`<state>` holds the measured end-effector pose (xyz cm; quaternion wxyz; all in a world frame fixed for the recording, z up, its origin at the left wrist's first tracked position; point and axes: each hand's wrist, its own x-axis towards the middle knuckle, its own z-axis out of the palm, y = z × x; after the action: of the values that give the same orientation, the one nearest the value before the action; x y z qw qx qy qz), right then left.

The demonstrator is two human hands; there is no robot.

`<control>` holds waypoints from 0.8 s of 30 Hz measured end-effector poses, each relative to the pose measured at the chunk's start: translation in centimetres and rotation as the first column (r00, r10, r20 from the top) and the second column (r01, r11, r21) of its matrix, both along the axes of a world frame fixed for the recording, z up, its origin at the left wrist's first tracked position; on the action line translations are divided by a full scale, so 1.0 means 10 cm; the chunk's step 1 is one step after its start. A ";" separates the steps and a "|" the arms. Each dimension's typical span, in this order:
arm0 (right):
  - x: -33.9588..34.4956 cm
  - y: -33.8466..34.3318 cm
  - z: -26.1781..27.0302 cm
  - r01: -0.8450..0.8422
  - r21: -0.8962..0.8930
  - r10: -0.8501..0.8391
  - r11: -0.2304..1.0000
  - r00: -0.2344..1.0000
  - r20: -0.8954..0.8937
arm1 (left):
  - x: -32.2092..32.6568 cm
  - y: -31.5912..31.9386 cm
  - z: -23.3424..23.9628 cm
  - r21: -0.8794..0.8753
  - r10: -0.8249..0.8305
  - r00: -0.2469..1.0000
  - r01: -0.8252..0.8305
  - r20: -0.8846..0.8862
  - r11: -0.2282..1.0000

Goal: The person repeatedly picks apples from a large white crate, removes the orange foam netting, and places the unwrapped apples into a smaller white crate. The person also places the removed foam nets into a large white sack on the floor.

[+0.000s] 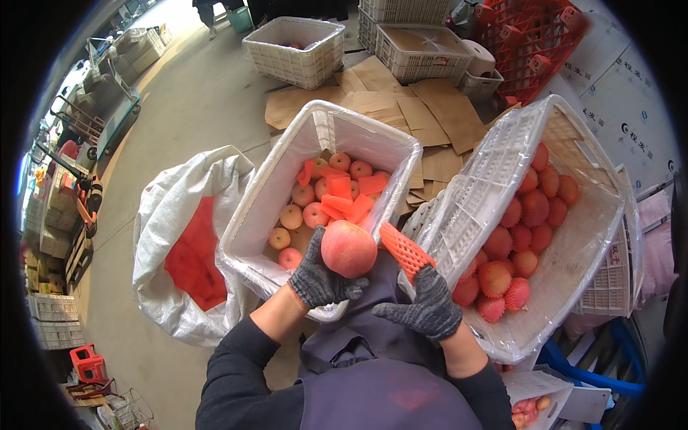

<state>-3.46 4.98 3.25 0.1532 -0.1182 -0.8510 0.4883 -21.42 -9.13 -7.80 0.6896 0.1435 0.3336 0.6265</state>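
My left hand [322,277], in a grey knit glove, holds a large red apple [349,249] over the near edge of a plastic-lined white crate [233,236]. Loose apples [314,215] and red foam nets [339,186] lie inside that crate. In my gloved right hand [424,306] is an empty red foam net sleeve [404,248], upright and apart from the apple. To the right, a tilted, lined white crate [570,301] contains many apples in red foam nets [520,236]. An open white woven sack [161,226] with red foam nets [196,263] stands at left.
Flattened cardboard [376,102] covers the floor beyond the crates. Another lined crate [293,59] and stacked crates [422,59] stand farther back, near a red plastic pallet [524,43]. At bottom right is a bin of apples [543,384]. A person's legs [207,13] show at the top.
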 end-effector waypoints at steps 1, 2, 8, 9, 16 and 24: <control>0.00 -0.03 0.04 0.004 -0.033 -0.005 0.999 1.000 -0.012 | 0.17 0.09 0.25 0.063 -0.034 0.813 0.087 -0.581 0.994; -0.01 -0.06 0.05 0.039 -0.038 -0.040 0.999 0.999 -0.037 | 0.35 0.18 0.49 0.042 0.004 0.313 0.116 -0.950 0.992; 0.19 -0.03 -0.01 0.122 0.135 -0.097 0.983 0.980 -0.176 | 0.71 0.09 0.71 0.109 -0.053 0.980 0.075 -0.192 0.991; 0.22 -0.01 -0.04 0.124 0.165 -0.093 0.979 0.978 -0.185 | 0.77 0.10 0.75 0.141 -0.003 0.968 0.040 -0.251 0.989; 0.30 -0.06 -0.03 0.117 -0.051 -0.121 0.992 0.988 -0.092 | 0.97 0.19 0.61 0.160 0.012 0.933 0.049 -0.359 0.986; 0.55 -0.23 -0.01 -0.302 -0.944 -0.173 -0.137 0.945 -0.277 | 0.97 0.19 0.53 0.158 0.076 0.693 0.056 -0.717 0.986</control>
<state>2.07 2.73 3.13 0.1184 -0.0707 -0.1573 0.9779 -11.70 -7.20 -2.48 0.4856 0.4329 0.5239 0.5498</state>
